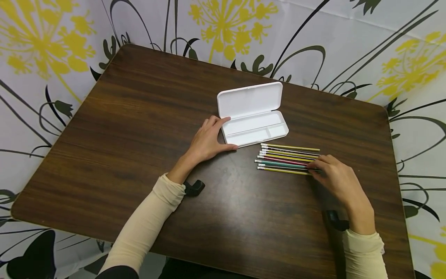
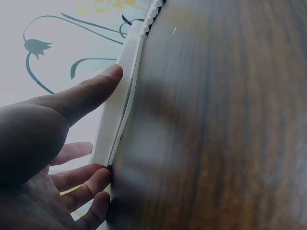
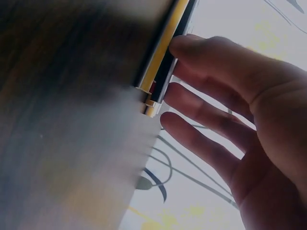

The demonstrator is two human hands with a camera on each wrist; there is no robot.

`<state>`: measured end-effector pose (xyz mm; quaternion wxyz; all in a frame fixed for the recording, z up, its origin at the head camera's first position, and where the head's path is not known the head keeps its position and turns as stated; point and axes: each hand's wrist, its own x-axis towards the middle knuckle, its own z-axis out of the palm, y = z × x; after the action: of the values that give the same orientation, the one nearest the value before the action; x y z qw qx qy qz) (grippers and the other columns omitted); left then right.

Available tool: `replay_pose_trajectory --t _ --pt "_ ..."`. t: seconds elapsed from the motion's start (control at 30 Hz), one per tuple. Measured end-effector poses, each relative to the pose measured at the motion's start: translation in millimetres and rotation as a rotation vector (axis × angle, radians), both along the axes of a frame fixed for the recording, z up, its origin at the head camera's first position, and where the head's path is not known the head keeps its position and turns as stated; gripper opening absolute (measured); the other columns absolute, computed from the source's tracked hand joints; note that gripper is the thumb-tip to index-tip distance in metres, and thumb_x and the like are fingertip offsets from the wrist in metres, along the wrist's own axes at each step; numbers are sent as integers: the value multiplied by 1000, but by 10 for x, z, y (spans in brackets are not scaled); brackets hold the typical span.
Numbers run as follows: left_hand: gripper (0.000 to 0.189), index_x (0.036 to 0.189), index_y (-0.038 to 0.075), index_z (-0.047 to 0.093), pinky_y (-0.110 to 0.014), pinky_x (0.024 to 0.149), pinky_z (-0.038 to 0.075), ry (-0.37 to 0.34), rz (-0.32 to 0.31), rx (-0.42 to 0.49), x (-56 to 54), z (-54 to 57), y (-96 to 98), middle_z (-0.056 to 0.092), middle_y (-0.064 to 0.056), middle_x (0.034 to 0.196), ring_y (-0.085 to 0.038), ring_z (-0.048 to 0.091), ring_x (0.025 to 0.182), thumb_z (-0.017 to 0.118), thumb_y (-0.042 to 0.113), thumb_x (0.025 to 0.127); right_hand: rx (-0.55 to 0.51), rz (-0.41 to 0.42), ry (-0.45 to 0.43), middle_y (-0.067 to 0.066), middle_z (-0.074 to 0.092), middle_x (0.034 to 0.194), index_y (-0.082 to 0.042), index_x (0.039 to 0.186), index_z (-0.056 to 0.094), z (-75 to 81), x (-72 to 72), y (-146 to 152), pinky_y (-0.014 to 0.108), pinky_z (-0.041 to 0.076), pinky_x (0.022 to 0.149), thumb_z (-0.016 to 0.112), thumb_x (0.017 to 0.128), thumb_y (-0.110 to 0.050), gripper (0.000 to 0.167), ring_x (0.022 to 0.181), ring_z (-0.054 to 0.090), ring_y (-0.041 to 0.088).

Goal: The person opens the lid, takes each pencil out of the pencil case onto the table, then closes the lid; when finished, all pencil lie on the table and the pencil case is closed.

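Note:
A white pencil case (image 1: 249,97) lies open on the table, its lid raised at the back and its divided tray bare. My left hand (image 1: 205,141) grips the case's left end, thumb along the front edge and fingers around the corner; the left wrist view shows the thumb against the case's side wall (image 2: 115,115). To the right of the case, several pencils (image 1: 290,147) lie in a row, eraser ends pointing left. At their right ends my right hand (image 1: 336,176) pinches a dark pencil (image 3: 167,69) between thumb and fingers, beside a yellow one (image 3: 165,45).
The brown wooden table (image 1: 115,147) runs up to a white cloth (image 1: 146,23) with yellow and dark flower prints along its back and sides. A black wrist mount (image 1: 195,188) sits at the left wrist and another (image 1: 337,221) at the right, both low over the table.

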<state>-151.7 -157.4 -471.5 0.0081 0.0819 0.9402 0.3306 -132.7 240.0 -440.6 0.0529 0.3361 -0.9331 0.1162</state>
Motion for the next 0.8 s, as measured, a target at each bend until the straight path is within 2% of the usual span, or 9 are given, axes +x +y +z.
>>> replay_pose_trajectory --t 0.3,0.47,0.63,0.7,0.8 --pt "95 149 17 42 -41 85 42 11 -12 -4 -26 35 19 47 -6 119 -24 43 106 81 56 72 -39 -25 12 1 66 94 -12 96 75 12 21 21 45 51 64 86 72 -3 28 83 63 21" --pt "95 149 17 42 -40 85 42 9 -23 -8 -36 47 29 47 -7 119 -24 43 106 81 57 72 -89 -26 55 2 67 94 -10 97 73 156 -46 51 43 50 63 84 73 0 28 80 64 18" --pt "95 149 17 43 -41 86 42 10 -9 -9 -33 50 7 47 -7 119 -24 43 107 82 55 72 -86 48 95 4 67 94 -8 100 74 323 -382 -209 42 50 63 82 76 -1 26 80 63 20" --pt "94 149 17 43 -42 86 42 9 -6 -8 -21 40 4 47 -7 119 -24 43 106 82 55 72 -70 97 70 5 68 98 -7 103 74 332 -559 -416 43 51 66 81 79 -4 26 84 63 21" --pt "94 149 17 43 -42 87 42 3 -2 -8 11 9 14 47 -7 119 -25 43 107 82 55 72 -21 165 -27 9 68 108 -6 112 71 288 -801 -737 46 51 79 77 84 -6 29 97 63 25"
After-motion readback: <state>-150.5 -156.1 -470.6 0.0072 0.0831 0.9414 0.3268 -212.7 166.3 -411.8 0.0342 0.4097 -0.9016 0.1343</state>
